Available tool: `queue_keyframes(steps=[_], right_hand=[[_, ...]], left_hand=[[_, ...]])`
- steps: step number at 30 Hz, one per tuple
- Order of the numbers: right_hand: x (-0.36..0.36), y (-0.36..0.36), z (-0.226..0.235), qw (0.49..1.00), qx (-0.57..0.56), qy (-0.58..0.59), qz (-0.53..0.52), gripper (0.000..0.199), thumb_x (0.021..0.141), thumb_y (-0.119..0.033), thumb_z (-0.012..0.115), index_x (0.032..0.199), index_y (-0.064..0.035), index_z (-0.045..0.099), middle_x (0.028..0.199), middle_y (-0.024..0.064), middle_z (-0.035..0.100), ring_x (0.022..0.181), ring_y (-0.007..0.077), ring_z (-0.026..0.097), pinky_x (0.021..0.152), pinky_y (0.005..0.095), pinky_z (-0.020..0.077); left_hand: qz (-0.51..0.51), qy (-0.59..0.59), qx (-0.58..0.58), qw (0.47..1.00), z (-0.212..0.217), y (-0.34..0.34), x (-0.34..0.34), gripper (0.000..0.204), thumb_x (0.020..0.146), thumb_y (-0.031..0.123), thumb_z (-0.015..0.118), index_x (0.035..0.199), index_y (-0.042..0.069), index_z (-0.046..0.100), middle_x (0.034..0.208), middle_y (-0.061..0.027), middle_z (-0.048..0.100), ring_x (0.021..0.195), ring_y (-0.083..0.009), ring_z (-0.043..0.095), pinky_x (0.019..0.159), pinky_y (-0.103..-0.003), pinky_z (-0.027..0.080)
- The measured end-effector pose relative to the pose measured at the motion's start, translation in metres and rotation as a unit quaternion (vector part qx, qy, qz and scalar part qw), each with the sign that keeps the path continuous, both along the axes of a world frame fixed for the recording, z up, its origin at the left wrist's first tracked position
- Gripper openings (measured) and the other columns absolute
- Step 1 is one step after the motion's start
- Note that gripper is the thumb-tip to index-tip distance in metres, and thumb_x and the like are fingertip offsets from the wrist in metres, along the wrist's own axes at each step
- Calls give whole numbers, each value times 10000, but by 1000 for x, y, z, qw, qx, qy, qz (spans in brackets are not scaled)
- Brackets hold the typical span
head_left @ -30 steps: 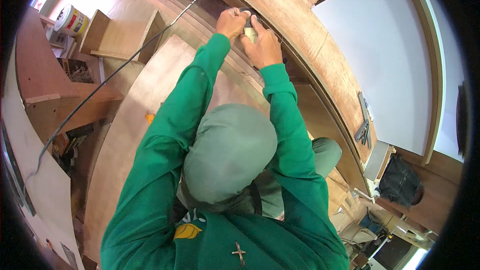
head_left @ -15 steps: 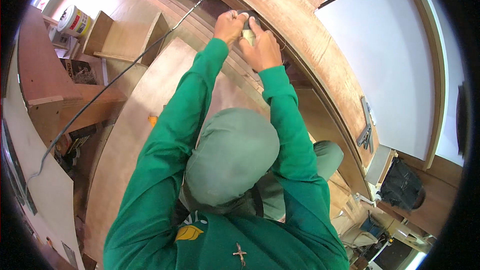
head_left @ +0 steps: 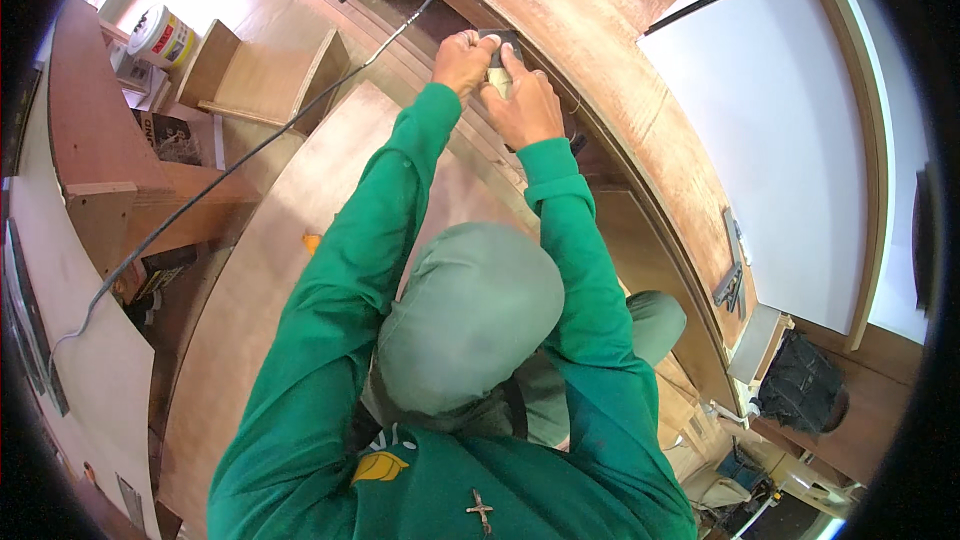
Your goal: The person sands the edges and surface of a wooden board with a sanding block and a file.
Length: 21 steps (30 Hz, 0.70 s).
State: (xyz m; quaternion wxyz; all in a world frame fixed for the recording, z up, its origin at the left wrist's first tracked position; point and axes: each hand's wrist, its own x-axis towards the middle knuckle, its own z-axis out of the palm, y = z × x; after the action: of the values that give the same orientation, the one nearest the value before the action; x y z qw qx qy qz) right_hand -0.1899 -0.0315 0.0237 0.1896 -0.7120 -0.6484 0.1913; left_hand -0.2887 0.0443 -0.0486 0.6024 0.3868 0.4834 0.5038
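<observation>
My left hand (head_left: 463, 62) and my right hand (head_left: 527, 105) meet at the inner side of the curved wooden cabinet edge (head_left: 590, 110). Between them is a small black and pale-yellow piece (head_left: 500, 81), which resembles folded sandpaper. The left fingers are closed around its left side, with the thumb pressed on top. My right index finger and thumb grip it from the right. The fingers partly cover the piece, and I cannot make out its underside. Both green sleeves reach forward past my bent knee (head_left: 470, 315).
A black cable (head_left: 240, 159) crosses from upper middle to lower left. A curved plywood panel (head_left: 240, 320) lies left of my legs. An open wooden box (head_left: 262, 75) and a white bucket (head_left: 160, 37) stand at upper left. A metal hinge-like part (head_left: 733, 265) rests on the right-hand wood.
The view has shifted slightly, so the surroundings sit a little lower and further right in places. Both hands keep the same grip on the piece at nearly the same spot.
</observation>
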Motion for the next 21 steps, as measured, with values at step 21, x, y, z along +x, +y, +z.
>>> queue_keyframes(steps=[21], right_hand=[[-1,19,-11,999,42,7,13,696,841,-346,669,1463,-68,525,1079,354,664,1016,485,657,894,513,523]], left_hand=[[-26,-47,-10,998,-6,16,-1,243,984,231,630,888,9,659,824,-38,656,724,-112,599,635,-284,497]])
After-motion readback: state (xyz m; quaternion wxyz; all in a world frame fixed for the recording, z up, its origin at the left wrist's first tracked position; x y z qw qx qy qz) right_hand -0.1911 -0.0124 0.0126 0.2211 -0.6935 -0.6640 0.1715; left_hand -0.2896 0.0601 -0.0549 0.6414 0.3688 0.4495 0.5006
